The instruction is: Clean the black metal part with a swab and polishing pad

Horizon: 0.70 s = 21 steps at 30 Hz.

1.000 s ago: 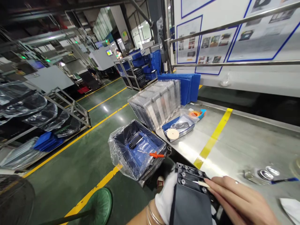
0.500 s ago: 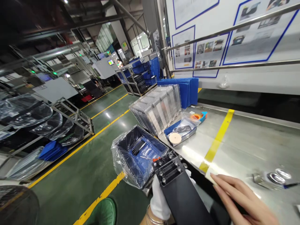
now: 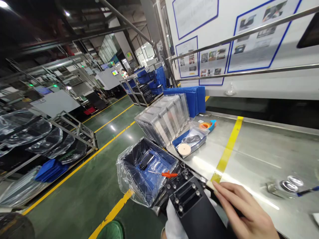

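Observation:
A long black part with a recessed, slotted end and several round metal inserts lies at the lower middle. My left hand, in a white glove, is wrapped around it from beneath; some of its fingers are hidden behind the part. My bare right hand pinches a small pale strip by its end, close to the part's right edge. Whether the strip touches the part I cannot tell. Just beyond the part's far end, a screwdriver with a red-orange handle lies over the rim of a plastic-lined blue crate.
To the right stretches a metal table with a yellow tape line. On it are a small blue tray, an orange-and-blue tape dispenser and a glass jar. Bubble-wrapped panels stand behind the crate. A green bin is below.
My right hand has moved left with the pale strip, closer to the black part. The black part sits slightly lower and farther right, and more of the screwdriver shows. The view has shifted slightly.

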Each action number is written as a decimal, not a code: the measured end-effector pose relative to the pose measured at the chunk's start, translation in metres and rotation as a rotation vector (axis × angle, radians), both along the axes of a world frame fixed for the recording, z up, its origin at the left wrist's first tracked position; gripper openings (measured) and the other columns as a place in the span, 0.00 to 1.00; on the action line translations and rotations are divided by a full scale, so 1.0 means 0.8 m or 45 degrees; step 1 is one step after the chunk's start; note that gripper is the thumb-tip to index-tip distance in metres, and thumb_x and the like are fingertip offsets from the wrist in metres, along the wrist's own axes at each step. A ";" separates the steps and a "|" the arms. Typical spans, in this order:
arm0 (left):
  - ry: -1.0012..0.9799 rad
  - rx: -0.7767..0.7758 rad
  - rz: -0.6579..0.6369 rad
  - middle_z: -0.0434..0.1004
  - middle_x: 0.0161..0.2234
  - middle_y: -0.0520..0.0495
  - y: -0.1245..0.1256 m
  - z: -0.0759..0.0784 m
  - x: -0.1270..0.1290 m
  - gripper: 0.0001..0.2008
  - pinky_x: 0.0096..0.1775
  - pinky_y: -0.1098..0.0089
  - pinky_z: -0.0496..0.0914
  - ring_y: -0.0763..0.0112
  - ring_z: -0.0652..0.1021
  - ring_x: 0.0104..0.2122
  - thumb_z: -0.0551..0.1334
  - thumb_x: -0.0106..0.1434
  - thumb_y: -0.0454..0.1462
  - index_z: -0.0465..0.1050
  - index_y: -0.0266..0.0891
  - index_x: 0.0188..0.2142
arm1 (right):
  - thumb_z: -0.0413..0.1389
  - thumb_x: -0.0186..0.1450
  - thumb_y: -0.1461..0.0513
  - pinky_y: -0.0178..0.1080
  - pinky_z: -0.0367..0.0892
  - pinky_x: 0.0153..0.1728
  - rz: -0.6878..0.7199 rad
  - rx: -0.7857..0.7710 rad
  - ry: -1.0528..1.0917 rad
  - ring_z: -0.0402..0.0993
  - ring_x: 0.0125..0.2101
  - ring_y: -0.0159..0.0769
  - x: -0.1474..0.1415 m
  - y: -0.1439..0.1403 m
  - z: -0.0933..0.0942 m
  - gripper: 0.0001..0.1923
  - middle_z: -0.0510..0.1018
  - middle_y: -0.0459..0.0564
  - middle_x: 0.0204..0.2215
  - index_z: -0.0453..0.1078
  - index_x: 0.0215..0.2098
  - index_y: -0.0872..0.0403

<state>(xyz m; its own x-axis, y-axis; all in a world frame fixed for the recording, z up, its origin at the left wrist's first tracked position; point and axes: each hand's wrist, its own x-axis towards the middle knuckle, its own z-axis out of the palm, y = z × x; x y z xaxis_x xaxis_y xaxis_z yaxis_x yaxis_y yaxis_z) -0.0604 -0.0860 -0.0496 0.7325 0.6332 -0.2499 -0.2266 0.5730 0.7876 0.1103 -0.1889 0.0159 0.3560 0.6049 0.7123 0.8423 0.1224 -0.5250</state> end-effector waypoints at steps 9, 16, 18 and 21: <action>0.161 0.887 -0.020 0.67 0.64 0.40 0.016 0.063 -0.016 0.39 0.67 0.54 0.53 0.43 0.66 0.63 0.73 0.52 0.46 0.68 0.45 0.63 | 0.54 0.70 0.53 0.29 0.74 0.31 0.041 -0.137 0.049 0.79 0.33 0.33 0.015 -0.016 0.015 0.13 0.79 0.49 0.33 0.78 0.43 0.50; 0.215 1.064 -0.004 0.69 0.62 0.40 0.016 0.055 -0.023 0.37 0.66 0.53 0.55 0.44 0.67 0.62 0.71 0.55 0.41 0.67 0.45 0.63 | 0.54 0.62 0.37 0.34 0.69 0.25 0.036 -0.485 0.553 0.70 0.24 0.35 0.011 -0.011 0.009 0.28 0.70 0.46 0.20 0.75 0.27 0.51; 0.258 1.047 -0.088 0.72 0.60 0.41 0.018 0.064 -0.022 0.30 0.65 0.54 0.58 0.47 0.70 0.60 0.68 0.59 0.40 0.70 0.45 0.61 | 0.54 0.61 0.36 0.34 0.66 0.24 0.085 -0.572 0.680 0.67 0.22 0.34 0.010 -0.012 0.010 0.29 0.67 0.45 0.18 0.71 0.23 0.51; 0.289 1.001 -0.282 0.73 0.59 0.42 0.020 0.075 -0.025 0.26 0.65 0.56 0.60 0.49 0.72 0.59 0.65 0.62 0.41 0.71 0.44 0.61 | 0.52 0.61 0.35 0.33 0.62 0.22 0.168 -0.698 0.897 0.60 0.20 0.31 0.008 -0.012 0.016 0.32 0.62 0.43 0.16 0.64 0.18 0.51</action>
<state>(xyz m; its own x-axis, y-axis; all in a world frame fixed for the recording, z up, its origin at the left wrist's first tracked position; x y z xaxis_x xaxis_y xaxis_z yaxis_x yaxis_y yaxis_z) -0.0801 -0.0702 0.0104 0.8454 0.5321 0.0470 0.0380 -0.1476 0.9883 0.1168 -0.1983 0.0289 0.5046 0.8622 -0.0449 0.3000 -0.2239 -0.9273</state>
